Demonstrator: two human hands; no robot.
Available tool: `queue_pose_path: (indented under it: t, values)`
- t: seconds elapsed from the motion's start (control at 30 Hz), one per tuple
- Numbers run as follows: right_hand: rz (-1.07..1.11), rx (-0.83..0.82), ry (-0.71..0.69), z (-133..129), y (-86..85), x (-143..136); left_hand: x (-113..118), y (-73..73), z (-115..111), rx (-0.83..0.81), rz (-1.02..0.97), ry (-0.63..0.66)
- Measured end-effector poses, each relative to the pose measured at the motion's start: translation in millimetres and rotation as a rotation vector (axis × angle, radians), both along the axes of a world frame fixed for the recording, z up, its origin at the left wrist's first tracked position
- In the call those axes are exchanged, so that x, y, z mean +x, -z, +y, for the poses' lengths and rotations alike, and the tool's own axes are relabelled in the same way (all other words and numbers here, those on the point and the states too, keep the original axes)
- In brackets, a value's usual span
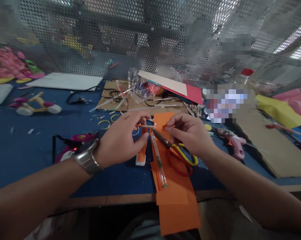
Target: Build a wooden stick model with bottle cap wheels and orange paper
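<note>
Between the fingers of my left hand (pixel 125 138) is a thin pale stick (pixel 148 126) with orange at its left end; it points right. My right hand (pixel 190 133) is closed in a pinch on a small orange paper strip (pixel 167 127), a short gap from the stick's tip. Beneath both hands lie long orange paper sheets (pixel 179 220), which overhang the table's front edge. On them rest scissors (pixel 166 142) with red and yellow handles and a clear pen (pixel 160 168). An orange strip with a white end piece (pixel 140 160) lies below my left hand.
A pink glue gun (pixel 238 148) lies at right beside cardboard (pixel 285 156). Near my left wrist is a purple device (pixel 61 156) with a red light. A stick-built toy vehicle (pixel 37 105) stands at left. Scraps, cardboard and coloured sheets (pixel 194 94) lie before a perforated metal screen (pixel 140 40).
</note>
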State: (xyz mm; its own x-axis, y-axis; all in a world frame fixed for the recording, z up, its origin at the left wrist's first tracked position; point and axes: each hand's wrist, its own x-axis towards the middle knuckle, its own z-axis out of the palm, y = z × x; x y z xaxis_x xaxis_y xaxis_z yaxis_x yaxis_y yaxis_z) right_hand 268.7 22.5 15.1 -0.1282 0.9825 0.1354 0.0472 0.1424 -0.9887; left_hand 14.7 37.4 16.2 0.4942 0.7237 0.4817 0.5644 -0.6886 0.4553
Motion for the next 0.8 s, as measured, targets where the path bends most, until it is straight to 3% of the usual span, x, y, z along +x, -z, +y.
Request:
queue_pose_path:
  t: [0.07,0.3,0.53,0.8]
  values:
    - [-0.001,-0.027,-0.011,0.2,5.1,-1.8,0.5,1.0,-0.2,-0.083,-0.024,-0.001]
    - [0.007,-0.056,-0.019,-9.6,14.2,-2.2,2.3,-5.3,-6.2,-0.119,-0.090,0.065]
    - [-0.027,0.013,-0.049,-22.9,14.6,-2.7,3.3,-4.7,-8.3,-0.203,-0.102,0.166]
    - [0.076,0.031,-0.064,-28.8,12.2,-7.6,4.5,-7.4,-9.4,-0.203,-0.076,0.186]
